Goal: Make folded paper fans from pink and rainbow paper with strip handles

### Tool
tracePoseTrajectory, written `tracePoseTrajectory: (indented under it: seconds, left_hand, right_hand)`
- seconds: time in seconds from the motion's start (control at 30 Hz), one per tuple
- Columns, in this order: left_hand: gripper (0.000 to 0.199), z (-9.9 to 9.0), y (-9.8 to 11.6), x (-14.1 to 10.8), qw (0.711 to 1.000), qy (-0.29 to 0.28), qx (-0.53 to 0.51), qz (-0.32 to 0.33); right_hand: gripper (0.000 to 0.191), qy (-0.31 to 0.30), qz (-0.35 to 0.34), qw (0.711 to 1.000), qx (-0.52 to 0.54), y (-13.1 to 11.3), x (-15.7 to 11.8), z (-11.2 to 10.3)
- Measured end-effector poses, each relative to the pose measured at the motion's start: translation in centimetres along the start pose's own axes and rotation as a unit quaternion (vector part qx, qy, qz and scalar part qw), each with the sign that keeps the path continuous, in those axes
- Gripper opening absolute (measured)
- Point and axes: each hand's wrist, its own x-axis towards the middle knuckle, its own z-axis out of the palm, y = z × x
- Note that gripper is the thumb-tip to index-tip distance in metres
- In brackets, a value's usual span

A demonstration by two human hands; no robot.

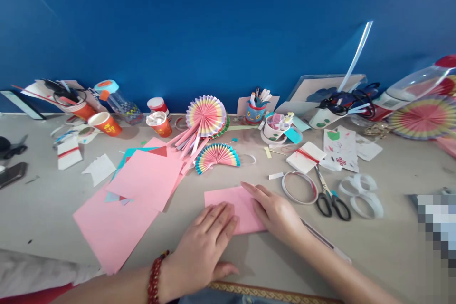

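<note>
A pink sheet of paper (245, 216) lies on the grey table in front of me, apparently folded, with a straight near edge. My left hand (203, 242) rests on its left part, fingers flat and the thumb apart. On the right side of the same paper lies my right hand (274, 209), its fingers stretched toward the far edge. Neither hand grips anything. A pen (326, 240) is partly hidden beneath my right forearm. Just right of the paper are a roll of tape (299, 174) and black-handled scissors (334, 205).
Pink sheets (146, 175) are piled at the left. Folded paper fans (205, 116) and a half fan (218, 156) lie beyond the paper. Paper cups (104, 123), a pen holder (255, 113) and a clear bottle (416, 85) line the blue wall. Tape rolls (366, 205) sit at right.
</note>
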Motion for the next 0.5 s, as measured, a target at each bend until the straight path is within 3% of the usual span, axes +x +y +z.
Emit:
tracePoseTrajectory:
  seconds: [0.27,0.5]
  left_hand:
    - [0.089,0.55,-0.34,-0.29,1.000,-0.001,-0.007,0.008]
    - [0.090,0.61,-0.88,-0.20,0.999,0.016,-0.037,0.008]
  right_hand:
    - [0.053,0.007,-0.008,0.996,-0.091,0.01,0.40,0.80]
    - [0.058,0.005,-0.026,0.994,-0.105,0.19,0.48,0.81]
